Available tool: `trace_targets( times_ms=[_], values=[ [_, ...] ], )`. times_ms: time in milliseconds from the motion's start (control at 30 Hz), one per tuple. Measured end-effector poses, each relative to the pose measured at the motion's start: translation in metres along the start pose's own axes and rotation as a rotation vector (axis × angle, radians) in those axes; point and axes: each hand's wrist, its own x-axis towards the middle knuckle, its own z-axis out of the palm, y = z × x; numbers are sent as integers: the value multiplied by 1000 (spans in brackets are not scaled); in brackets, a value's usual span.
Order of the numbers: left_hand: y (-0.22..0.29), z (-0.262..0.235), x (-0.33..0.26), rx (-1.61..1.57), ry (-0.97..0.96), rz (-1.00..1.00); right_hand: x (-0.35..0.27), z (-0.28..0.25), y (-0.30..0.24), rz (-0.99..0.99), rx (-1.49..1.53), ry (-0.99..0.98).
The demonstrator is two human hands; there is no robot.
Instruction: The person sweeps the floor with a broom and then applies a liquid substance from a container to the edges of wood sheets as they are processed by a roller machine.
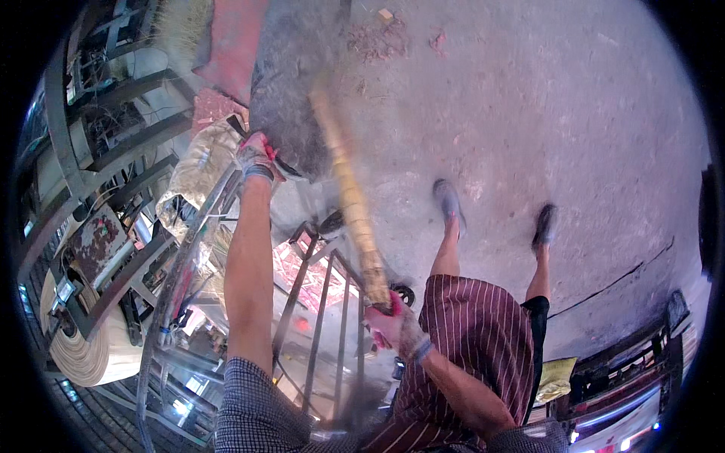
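My right hand (396, 330), in a white and pink work glove, is closed around the lower end of a long yellowish ringed stick (353, 200). The stick slants up and away over the floor, and its far end is smeared by motion. Farther off to the left, my left hand (259, 157), gloved alike, is closed on a dark bar (287, 167) that shows on both sides of the fist. Under that wrist runs the rail of a metal-barred cart (330, 264). A pale cloth sack (202, 167) hangs beside the left hand.
Metal racks (113, 166) and a large beige roll (91, 343) fill the left side. Cart wheels (404, 294) stand near the stick's lower end. The grey concrete floor (574, 98) spreads ahead and right, with debris (377, 41). A yellow bag (556, 380) lies lower right.
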Motion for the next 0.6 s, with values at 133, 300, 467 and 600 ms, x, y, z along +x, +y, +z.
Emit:
trace_targets(
  times_ms=[133,300,467,600],
  values=[
    [6,4,-19,57,-20,35,117,2,-56,-29,-72,-237],
    [9,-12,3,-35,48,-79,125,-19,-99,-16,193,-57],
    [6,3,-6,6,89,-73,58,-68,-51,-39,96,-2],
    [1,7,-6,-43,-27,-125,28,-104,-40,135,-247,77]
  ],
)
